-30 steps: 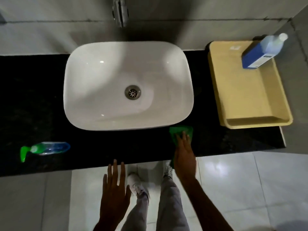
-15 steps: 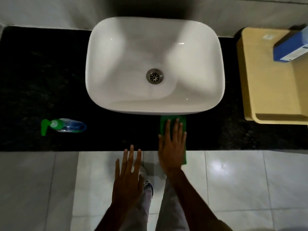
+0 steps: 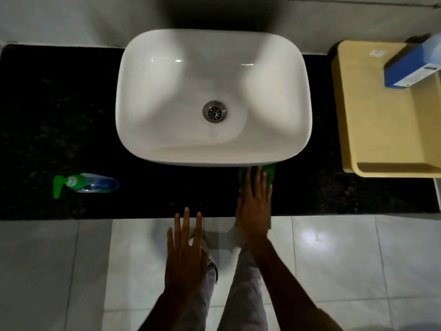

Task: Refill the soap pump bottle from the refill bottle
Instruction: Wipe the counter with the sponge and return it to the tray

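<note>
The clear soap pump bottle [image 3: 93,183] with a green pump head lies on its side on the black counter [image 3: 59,115], left of the sink. The blue refill bottle [image 3: 412,65] stands in the far corner of a yellow tray [image 3: 372,130] at the right, its top cut off by the frame. My right hand [image 3: 254,206] lies flat, fingers straight, on a green cloth [image 3: 269,172] at the counter's front edge, just below the sink. My left hand [image 3: 185,254] hovers open over the floor, fingertips at the counter's edge, holding nothing.
A white basin [image 3: 133,130] with a metal drain fills the middle of the counter. Grey wall tiles run behind it. Below are pale floor tiles, with my legs and shoes under my hands.
My right hand has slid further onto the green cloth, toward the basin. My left hand has come up to the counter's edge. The view has shifted, cutting off the refill bottle's top.
</note>
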